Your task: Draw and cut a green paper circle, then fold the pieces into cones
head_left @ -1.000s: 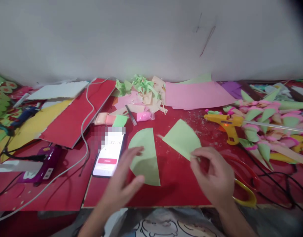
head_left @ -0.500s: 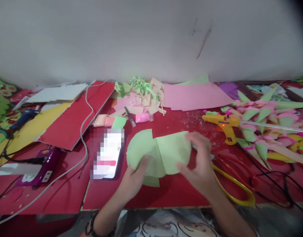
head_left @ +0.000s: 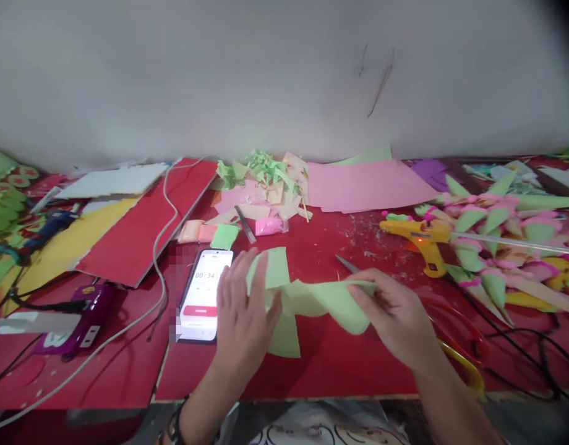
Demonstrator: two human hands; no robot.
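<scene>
A light green paper piece [head_left: 331, 303] is raised off the red tabletop, bent and seen nearly edge-on. My right hand [head_left: 398, 312] pinches its right end between thumb and fingers. At its left end, my left hand [head_left: 245, 309] grips the paper with the thumb against the fingers, which point up and away. More green paper [head_left: 285, 337] lies flat on the table beneath. Under my right hand rest scissors with red and yellow handles [head_left: 465, 364]; the blade tip shows past my fingers, the rest is hidden. A lit phone [head_left: 201, 309] lies left of my left hand.
A yellow glue gun [head_left: 423, 241] with a cord stands at right, beside a pile of pink and green paper flowers [head_left: 493, 228]. Pink sheets [head_left: 368, 185], paper scraps [head_left: 266, 185] and a cutter [head_left: 245, 224] lie at the back. A purple power strip [head_left: 87, 315] and white cable [head_left: 161, 247] are left.
The right side of the green paper has been lifted and turned nearly edge-on. My right hand now pinches its right end. My left hand has turned, fingers pointing up.
</scene>
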